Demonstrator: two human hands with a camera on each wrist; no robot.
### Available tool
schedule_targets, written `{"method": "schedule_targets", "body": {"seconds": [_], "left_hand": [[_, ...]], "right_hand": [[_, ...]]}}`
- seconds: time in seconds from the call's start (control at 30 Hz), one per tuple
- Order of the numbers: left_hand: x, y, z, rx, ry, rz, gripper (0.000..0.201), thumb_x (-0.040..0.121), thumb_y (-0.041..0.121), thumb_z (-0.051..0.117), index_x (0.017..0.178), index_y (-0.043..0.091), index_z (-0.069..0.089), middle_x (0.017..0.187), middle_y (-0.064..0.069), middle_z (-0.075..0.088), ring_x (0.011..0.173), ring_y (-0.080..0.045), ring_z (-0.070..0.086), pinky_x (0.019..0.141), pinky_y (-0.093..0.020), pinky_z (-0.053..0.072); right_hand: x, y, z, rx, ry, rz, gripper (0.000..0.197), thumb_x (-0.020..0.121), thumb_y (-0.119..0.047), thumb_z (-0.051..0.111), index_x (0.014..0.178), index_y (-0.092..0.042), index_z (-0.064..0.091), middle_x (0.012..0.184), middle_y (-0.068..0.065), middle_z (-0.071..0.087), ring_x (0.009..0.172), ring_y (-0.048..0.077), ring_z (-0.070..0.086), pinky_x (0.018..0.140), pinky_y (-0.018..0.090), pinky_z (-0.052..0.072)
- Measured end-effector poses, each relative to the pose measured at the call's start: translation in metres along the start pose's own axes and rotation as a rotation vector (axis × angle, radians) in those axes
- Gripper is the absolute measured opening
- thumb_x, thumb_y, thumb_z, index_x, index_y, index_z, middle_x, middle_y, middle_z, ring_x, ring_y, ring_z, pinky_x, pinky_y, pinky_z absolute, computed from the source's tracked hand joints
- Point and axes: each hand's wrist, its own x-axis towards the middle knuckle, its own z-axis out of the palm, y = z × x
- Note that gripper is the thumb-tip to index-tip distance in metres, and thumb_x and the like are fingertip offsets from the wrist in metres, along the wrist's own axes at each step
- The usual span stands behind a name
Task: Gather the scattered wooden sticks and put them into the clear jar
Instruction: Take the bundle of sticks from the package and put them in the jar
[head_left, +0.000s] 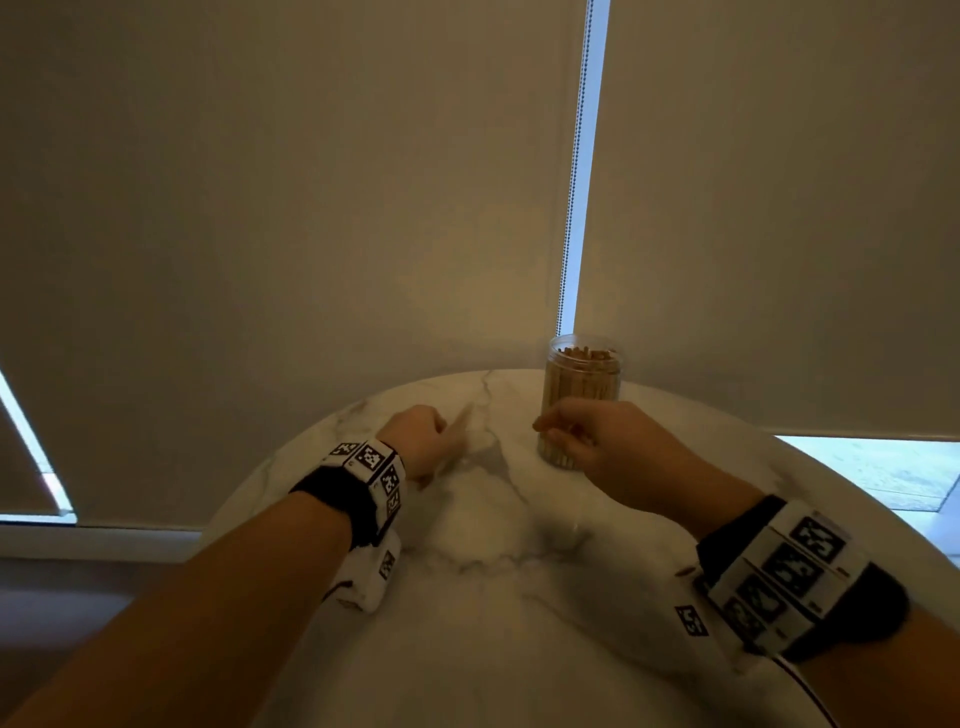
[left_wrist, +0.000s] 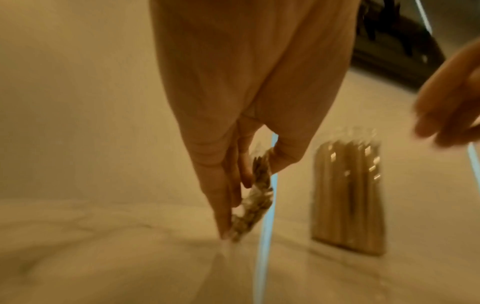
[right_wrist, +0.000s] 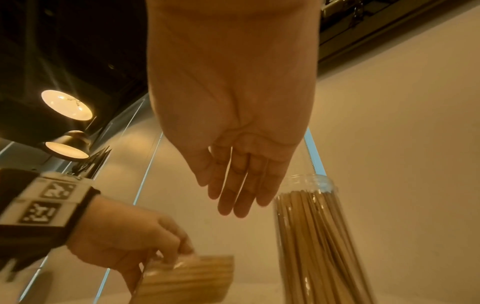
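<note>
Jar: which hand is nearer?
Right. The right hand hovers open just in front of the jar; the left hand, holding a bundle of sticks, is off to its left.

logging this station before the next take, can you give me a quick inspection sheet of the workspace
surface: round white marble table, grey veins
job's things: clear jar upright at the far edge, lid off, packed with wooden sticks standing on end; bundle of wooden sticks in the left hand
clutter: nothing seen
grippers: left hand grips the bundle low over the table; right hand empty, fingers straight, beside the jar's mouth
cables: thin cable from the right wristband; bead chain hanging by the blinds
surroundings: beige roller blinds lowered behind the table, daylight in the gaps; two ceiling lamps lit
</note>
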Motion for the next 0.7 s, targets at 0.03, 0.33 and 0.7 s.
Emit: {"method": "schedule_targets", "body": {"seconds": [0.03, 0.33, 0.7], "left_hand": [[-0.011, 0.005, 0.003, -0.096, -0.023, 0.035, 0.046, 0.094, 0.058, 0.052, 0.094, 0.015, 0.068, 0.084, -0.008, 0.073, 0.074, -0.027, 0.073, 0.074, -0.038, 0.062], [-0.071, 0.036, 0.019, -0.609, -0.185, 0.208, 0.03, 0.099, 0.014, 0.049, 0.114, 0.022, 0.072, 0.106, -0.011, 0.073, 0.084, -0.016, 0.066, 0.072, -0.034, 0.057], [-0.061, 0.073, 0.028, -1.231, -0.155, 0.146, 0.038, 0.095, 0.038, 0.062, 0.126, 0.016, 0.066, 0.116, -0.008, 0.072, 0.106, -0.028, 0.069, 0.093, -0.047, 0.055]], "right_hand": [[-0.003, 0.0, 0.002, 0.026, -0.039, 0.031, 0.027, 0.099, -0.028, 0.054, 0.124, -0.033, 0.064, 0.114, -0.011, 0.066, 0.098, 0.006, 0.059, 0.082, 0.02, 0.045], [-0.028, 0.016, 0.009, 0.088, 0.095, 0.159, 0.03, 0.097, -0.018, 0.058, 0.122, -0.032, 0.066, 0.114, -0.005, 0.061, 0.093, 0.01, 0.056, 0.075, 0.017, 0.04], [-0.035, 0.001, -0.008, 0.464, -0.003, 0.302, 0.012, 0.09, -0.026, 0.07, 0.09, -0.014, 0.071, 0.08, 0.0, 0.075, 0.069, 0.014, 0.073, 0.065, 0.027, 0.058]]}}
